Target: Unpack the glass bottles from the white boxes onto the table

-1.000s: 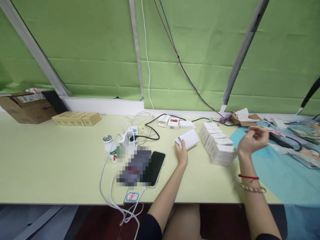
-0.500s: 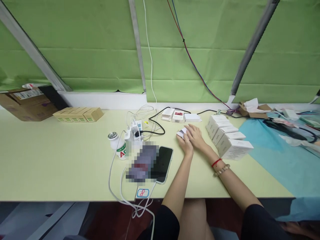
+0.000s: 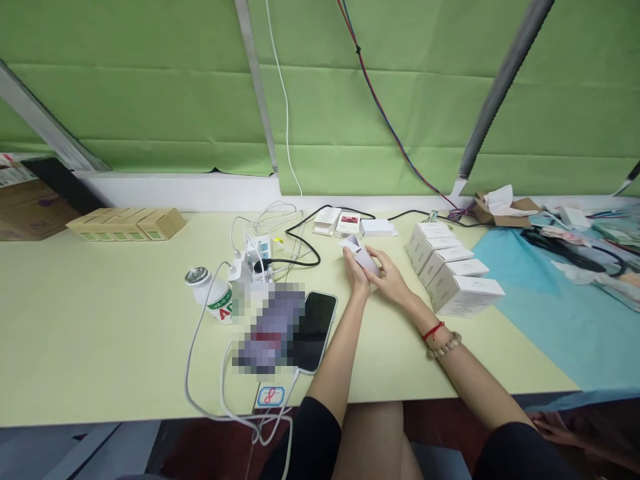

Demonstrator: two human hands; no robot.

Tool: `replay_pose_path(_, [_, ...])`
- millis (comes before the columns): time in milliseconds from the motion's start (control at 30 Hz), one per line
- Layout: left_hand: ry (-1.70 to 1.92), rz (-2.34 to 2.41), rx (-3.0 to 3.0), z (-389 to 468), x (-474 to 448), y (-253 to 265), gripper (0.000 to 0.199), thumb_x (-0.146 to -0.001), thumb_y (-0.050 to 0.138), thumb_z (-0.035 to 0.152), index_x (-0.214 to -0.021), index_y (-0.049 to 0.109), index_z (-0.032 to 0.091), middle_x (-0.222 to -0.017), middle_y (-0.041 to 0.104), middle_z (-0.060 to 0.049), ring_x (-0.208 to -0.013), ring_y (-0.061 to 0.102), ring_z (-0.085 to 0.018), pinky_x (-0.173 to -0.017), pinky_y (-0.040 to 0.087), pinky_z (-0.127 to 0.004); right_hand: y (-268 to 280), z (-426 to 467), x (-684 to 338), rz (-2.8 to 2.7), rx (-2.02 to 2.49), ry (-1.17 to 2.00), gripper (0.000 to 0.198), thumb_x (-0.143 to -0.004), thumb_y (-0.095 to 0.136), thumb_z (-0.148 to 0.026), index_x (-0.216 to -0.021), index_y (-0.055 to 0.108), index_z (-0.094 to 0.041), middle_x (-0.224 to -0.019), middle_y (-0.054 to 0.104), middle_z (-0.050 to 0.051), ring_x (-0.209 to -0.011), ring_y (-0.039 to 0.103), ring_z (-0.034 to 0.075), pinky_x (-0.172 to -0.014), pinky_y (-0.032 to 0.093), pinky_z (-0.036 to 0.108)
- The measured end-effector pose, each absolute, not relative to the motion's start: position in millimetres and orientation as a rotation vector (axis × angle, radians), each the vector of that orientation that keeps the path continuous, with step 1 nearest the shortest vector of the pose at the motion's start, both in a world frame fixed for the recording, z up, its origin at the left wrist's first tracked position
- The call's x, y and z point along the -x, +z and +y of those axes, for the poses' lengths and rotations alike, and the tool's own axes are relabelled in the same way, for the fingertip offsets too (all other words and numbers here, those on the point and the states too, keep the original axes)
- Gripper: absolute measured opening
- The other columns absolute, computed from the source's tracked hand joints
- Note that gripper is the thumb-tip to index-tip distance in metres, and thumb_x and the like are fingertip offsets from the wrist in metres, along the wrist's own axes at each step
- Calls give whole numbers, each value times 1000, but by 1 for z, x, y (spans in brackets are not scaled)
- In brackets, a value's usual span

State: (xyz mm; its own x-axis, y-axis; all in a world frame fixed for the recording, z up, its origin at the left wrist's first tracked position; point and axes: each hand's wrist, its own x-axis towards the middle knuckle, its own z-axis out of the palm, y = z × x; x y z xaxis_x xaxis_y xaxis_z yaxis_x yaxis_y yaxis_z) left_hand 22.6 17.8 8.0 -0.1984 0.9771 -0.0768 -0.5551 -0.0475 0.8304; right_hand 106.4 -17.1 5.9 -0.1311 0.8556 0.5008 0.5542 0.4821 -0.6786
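A small white carton (image 3: pixel 367 259) with a raised flap at its far end is held between both hands above the table. My left hand (image 3: pixel 357 275) is closed around its left side and underside. My right hand (image 3: pixel 390 273) grips the near right end with thumb and fingers. Just beyond the hands lie a white box with a red picture (image 3: pixel 347 225), an open-ended white box (image 3: pixel 327 221) and a flat white box (image 3: pixel 379 228). To the right of my right hand stands a row of several white cartons (image 3: pixel 465 293).
Left of my arms lie a black phone (image 3: pixel 314 330), a blurred-out item (image 3: pixel 270 330) and a power strip (image 3: pixel 250 267) with cables. A white bottle (image 3: pixel 210 293) stands beyond them. Several tan boxes (image 3: pixel 127 225) sit far left; a blue sheet (image 3: pixel 530 300) covers the right side.
The carton has been tilted up, so more of its side and flap shows. Both hands have shifted their hold on it. The camera view has turned slightly to the right.
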Motion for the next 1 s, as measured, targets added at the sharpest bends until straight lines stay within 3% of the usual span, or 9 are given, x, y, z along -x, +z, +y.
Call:
replay_pose_path(100, [1553, 912, -681, 15, -20, 15, 63, -89, 24, 59, -134, 44, 21, -124, 57, -9, -71, 63, -14, -56, 49, -24, 3, -15, -105, -1761, 1178, 443, 64, -83, 54, -44, -140, 38, -21, -137, 48, 12, -123, 48, 25, -103, 39, 43])
replay_pose_path(167, [1544, 1002, -770, 14, -19, 17, 59, -89, 26, 54, -136, 44, 22, -132, 52, -9, -74, 63, -14, -59, 50, -25, -1, -13, -106, -1737, 1208, 456, 66, -83, 53, -43, -142, 34, -21, -138, 48, 12, -120, 51, 25, -101, 42, 43])
replay_pose_path(267, [1547, 1199, -1004, 12, -17, 16, 52, -88, 38, 45, -132, 50, 21, -131, 53, -9, -103, 59, -19, -86, 49, -28, -5, -12, -107, -1704, 1273, 464, 66, -85, 48, -44, -144, 31, -20, -133, 53, 13, -110, 58, 26, -93, 47, 43])
replay_pose_path(333, [1535, 1315, -1184, 9, -15, 15, 50, -86, 45, 41, -133, 50, 23, -131, 53, -7, -122, 47, -21, -103, 38, -31, -4, -14, -106, -1647, 1295, 459, 64, -88, 41, -46, -145, 30, -19, -129, 57, 12, -105, 61, 26, -89, 49, 42])
replay_pose_path(400, [1504, 1357, -1295, 6, -15, 13, 55, -84, 51, 40, -137, 45, 24, -134, 51, -7, -130, 39, -22, -110, 29, -33, -1, -16, -104, -1588, 1290, 445, 60, -91, 34, -48, -143, 34, -17, -127, 58, 13, -104, 61, 26, -88, 49, 42])
replay_pose_path(567, [1383, 1243, -1312, 1, -18, 7, 78, -79, 60, 47, -146, 26, 26, -142, 44, -8, -132, 41, -20, -107, 34, -29, 6, -20, -103, -1530, 1304, 404, 58, -92, 26, -51, -129, 52, -15, -124, 61, 14, -102, 62, 28, -89, 47, 42])
replay_pose_path(700, [1337, 1274, -1289, 3, -21, 3, 87, -71, 69, 47, -145, 28, 24, -143, 41, -10, -136, 36, -23, -108, 33, -30, 5, -18, -107, -1465, 1263, 413, 55, -92, 27, -51, -124, 56, -17, -119, 64, 10, -97, 63, 25, -85, 48, 39])
replay_pose_path(867, [1385, 1116, -1240, 5, -21, 3, 70, -82, 56, 46, -143, 31, 25, -148, 37, -7, -136, 35, -20, -110, 32, -30, 4, -18, -107, -1451, 1261, 481, 58, -90, 34, -52, -138, 43, -21, -127, 59, 9, -103, 62, 24, -84, 51, 37])
replay_pose_path(1000, [1411, 1009, -1144, 7, -24, 3, 63, -87, 48, 47, -142, 34, 22, -144, 43, -8, -130, 44, -21, -105, 39, -32, 5, -19, -104, -1490, 1254, 419, 62, -89, 41, -51, -144, 33, -23, -141, 47, 8, -119, 53, 25, -98, 44, 41])
